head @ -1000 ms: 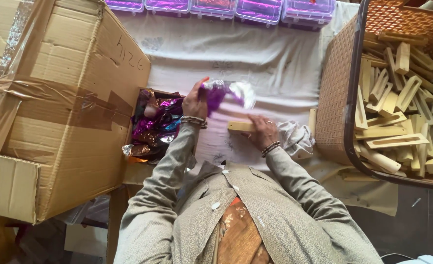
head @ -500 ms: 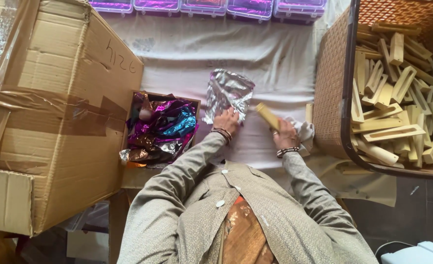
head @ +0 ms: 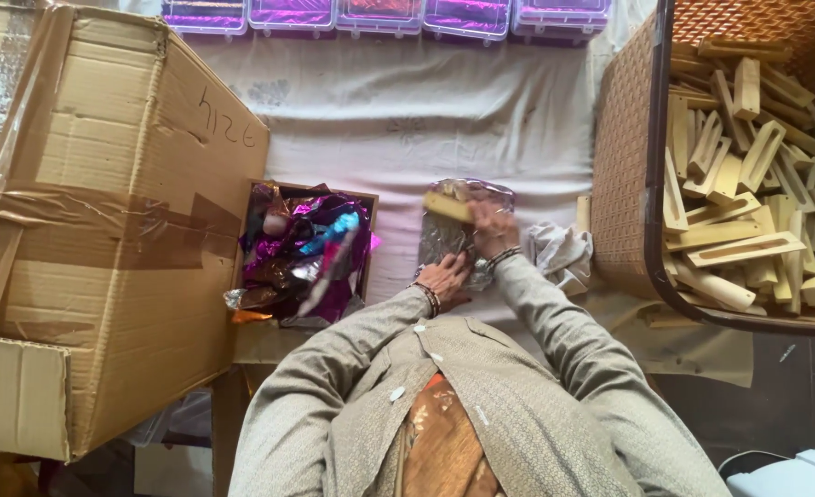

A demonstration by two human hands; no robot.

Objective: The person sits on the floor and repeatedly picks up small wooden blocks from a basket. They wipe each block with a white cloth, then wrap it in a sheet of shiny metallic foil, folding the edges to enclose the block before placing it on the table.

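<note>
Silver foil sheet point(head: 453, 230) lies flat mid-table on the white cloth point(head: 380, 120); left hand point(head: 444, 279) spread open, pinning its near edge; right hand point(head: 492, 225) closed on a pale wooden block point(head: 448, 206); best centred, foil kept taut.

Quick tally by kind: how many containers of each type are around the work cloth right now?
Clear plastic cases with purple contents, along the top edge: 5
Large cardboard box: 1
Small open box of coloured foil wrappers: 1
Woven basket of pale wooden pieces: 1
Total: 8
</note>
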